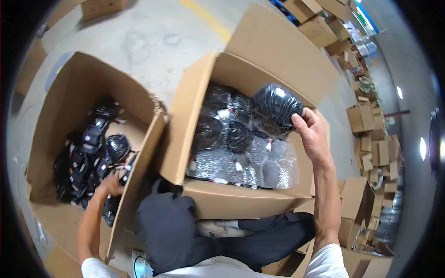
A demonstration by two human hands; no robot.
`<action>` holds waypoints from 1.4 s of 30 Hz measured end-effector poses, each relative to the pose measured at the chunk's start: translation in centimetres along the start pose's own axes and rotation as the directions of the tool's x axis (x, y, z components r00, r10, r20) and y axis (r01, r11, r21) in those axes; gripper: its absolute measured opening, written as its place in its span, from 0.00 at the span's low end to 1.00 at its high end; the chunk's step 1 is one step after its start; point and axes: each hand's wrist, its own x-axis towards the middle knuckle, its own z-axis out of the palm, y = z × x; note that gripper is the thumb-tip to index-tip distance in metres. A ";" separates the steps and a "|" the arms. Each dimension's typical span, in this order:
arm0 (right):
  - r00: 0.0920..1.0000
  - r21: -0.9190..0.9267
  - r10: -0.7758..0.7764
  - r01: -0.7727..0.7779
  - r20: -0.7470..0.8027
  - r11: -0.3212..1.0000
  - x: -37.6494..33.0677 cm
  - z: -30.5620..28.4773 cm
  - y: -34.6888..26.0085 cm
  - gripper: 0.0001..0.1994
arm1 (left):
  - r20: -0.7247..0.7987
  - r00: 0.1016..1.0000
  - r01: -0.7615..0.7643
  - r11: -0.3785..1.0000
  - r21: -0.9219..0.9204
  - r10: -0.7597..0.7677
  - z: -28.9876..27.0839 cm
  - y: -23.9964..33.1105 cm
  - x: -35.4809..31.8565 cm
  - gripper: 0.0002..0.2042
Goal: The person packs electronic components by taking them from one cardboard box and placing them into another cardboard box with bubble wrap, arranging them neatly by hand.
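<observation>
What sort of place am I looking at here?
Probably a warehouse or packing area: cardboard boxes piled along the right, a yellow line on the grey floor, and two open boxes holding black parts.

No readable text or numbers.
White label (224,113) among the wrapped black parts (208,132); faint printing (321,33) on a stacked carton (311,28); both too small to make out.

Grey concrete floor (150,30) before me, a yellow painted stripe (208,21) across it, brown cartons (360,117) heaped along the right, glowing lamps (422,148) beyond them.
</observation>
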 end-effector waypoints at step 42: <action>0.790 0.158 -0.507 0.581 -0.345 0.798 -3.2 13.2 -9.4 0.32 | -0.798 0.477 -0.878 0.226 -0.421 0.367 -31.5 30.4 -28.9 0.20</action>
